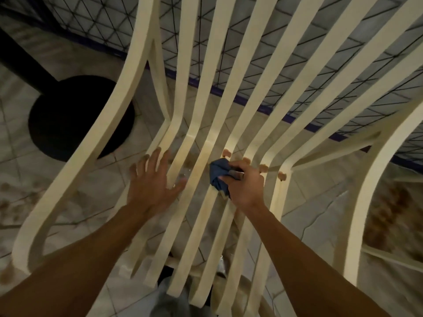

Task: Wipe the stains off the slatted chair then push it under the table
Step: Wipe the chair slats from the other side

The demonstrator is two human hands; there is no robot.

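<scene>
Head view: the right hand (245, 184) holds a bunched blue cloth (218, 172) in its grip against the slatted chair (137, 53); the left hand (153, 179), grip wide, lies over neighbouring slats.

Pale tiled floor (320, 216), a brown blotch (386, 216) well right of the right grip (245, 186), fainter specks (16, 202) well left of the left grip (151, 179).

chair (146, 53): 1; cloth (218, 173): 1; table (91, 21): 1; hands: 2, left hand (151, 186), right hand (247, 184)
</scene>
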